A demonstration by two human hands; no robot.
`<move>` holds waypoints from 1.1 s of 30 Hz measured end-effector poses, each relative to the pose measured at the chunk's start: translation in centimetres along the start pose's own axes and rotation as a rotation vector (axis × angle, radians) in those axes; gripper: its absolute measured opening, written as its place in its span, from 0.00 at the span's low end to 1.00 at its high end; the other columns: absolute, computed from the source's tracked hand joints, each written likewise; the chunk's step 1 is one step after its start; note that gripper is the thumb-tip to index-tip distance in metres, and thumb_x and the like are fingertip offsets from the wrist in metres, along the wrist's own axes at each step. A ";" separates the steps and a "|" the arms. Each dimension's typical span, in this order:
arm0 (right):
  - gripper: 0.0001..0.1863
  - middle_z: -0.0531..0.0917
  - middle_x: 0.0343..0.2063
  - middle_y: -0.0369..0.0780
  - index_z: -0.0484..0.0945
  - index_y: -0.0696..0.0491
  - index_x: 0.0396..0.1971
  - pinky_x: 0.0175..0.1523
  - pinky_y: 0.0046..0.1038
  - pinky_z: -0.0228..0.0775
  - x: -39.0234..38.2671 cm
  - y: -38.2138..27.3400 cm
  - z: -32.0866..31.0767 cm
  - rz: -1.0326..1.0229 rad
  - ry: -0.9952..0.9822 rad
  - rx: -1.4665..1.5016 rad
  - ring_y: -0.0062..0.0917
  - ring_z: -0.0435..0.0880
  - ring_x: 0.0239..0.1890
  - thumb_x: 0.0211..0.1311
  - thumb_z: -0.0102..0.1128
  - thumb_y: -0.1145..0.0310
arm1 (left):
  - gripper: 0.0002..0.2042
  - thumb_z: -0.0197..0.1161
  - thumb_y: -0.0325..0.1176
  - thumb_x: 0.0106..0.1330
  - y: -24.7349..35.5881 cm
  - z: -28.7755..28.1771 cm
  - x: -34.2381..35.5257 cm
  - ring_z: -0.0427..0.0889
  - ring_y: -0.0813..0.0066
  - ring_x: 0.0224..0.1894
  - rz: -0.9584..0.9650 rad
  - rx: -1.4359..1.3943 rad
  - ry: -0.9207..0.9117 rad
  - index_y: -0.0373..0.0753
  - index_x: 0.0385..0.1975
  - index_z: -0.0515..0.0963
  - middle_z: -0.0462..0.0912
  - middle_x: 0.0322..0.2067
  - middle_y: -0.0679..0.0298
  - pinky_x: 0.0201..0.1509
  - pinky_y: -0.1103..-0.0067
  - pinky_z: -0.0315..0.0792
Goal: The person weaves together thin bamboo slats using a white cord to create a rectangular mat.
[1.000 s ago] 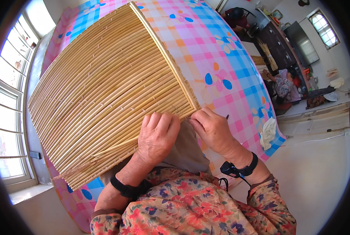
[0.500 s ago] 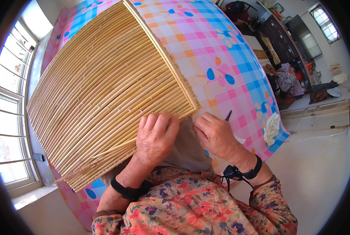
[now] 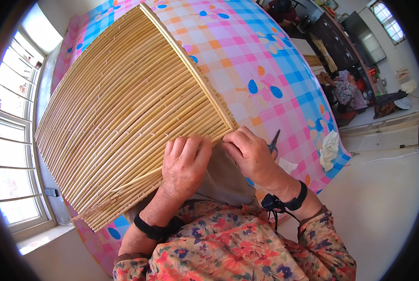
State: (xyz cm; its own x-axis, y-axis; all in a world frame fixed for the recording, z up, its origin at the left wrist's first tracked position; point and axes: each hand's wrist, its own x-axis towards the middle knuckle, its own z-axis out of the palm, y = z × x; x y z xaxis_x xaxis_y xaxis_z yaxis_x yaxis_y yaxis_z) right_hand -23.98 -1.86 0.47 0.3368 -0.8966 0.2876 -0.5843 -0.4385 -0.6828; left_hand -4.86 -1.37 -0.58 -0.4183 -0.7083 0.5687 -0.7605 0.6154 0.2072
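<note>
A mat of straight yellow stalks (image 3: 120, 103), stitched together with small light thread loops, lies across my lap and reaches away over the bed. A doubled stalk strip (image 3: 190, 68) borders its right side. My left hand (image 3: 185, 161) is closed over the mat's near edge, fingers curled on top. At the near right corner, my right hand (image 3: 249, 152) is closed in a pinch against the mat's edge. Whatever lies between its thumb and fingertip is too small or hidden to make out. Just right of that hand lie dark-bladed scissors (image 3: 274, 142).
A checked pink and blue cover (image 3: 228, 47) spreads under the mat. A crumpled white cloth (image 3: 329, 150) lies near its right edge. Left stands a barred window (image 3: 15, 140). Two other people (image 3: 347, 89) are at the far right, near a bundle of stalks (image 3: 324, 54).
My right hand has moved left and slightly up, from just beside the mat's corner onto it. More of the scissors now shows. The left hand keeps its hold.
</note>
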 end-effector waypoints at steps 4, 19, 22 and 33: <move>0.12 0.76 0.32 0.45 0.73 0.55 0.39 0.36 0.37 0.72 -0.3 0.0 0.4 -0.053 0.044 0.018 0.42 0.79 0.33 0.57 0.62 0.80 | 0.14 0.58 0.30 0.53 0.0 -0.1 0.0 0.73 0.67 0.35 0.007 0.009 -0.011 0.37 0.40 0.78 0.73 0.36 0.63 0.40 0.73 0.67; 0.26 0.71 0.31 0.42 0.73 0.58 0.54 0.34 0.32 0.71 -2.5 1.1 1.2 -0.148 0.091 0.012 0.33 0.75 0.30 0.52 0.61 0.87 | 0.14 0.60 0.28 0.52 0.1 -0.1 0.1 0.73 0.66 0.36 0.001 0.017 -0.004 0.37 0.40 0.79 0.72 0.36 0.63 0.40 0.72 0.68; 0.27 0.71 0.31 0.41 0.73 0.59 0.55 0.34 0.31 0.71 -2.7 1.0 1.2 -0.153 0.096 0.033 0.32 0.74 0.30 0.52 0.61 0.87 | 0.14 0.61 0.28 0.51 0.1 -0.2 0.1 0.73 0.66 0.36 -0.001 0.019 -0.004 0.37 0.40 0.79 0.72 0.36 0.63 0.41 0.71 0.69; 0.26 0.72 0.32 0.42 0.74 0.57 0.56 0.35 0.29 0.71 -2.8 1.0 1.3 -0.100 0.091 0.118 0.31 0.75 0.30 0.54 0.60 0.88 | 0.15 0.61 0.27 0.51 -0.1 -0.1 0.1 0.73 0.66 0.36 -0.001 0.028 0.009 0.37 0.40 0.79 0.73 0.35 0.63 0.40 0.71 0.69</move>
State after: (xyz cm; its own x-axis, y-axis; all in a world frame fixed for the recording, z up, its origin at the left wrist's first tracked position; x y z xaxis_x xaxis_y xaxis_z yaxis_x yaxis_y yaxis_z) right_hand -24.61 0.31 -1.88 0.3176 -0.8532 0.4139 -0.4585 -0.5202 -0.7206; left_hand -4.77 -1.45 -0.43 -0.4126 -0.7057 0.5760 -0.7745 0.6046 0.1859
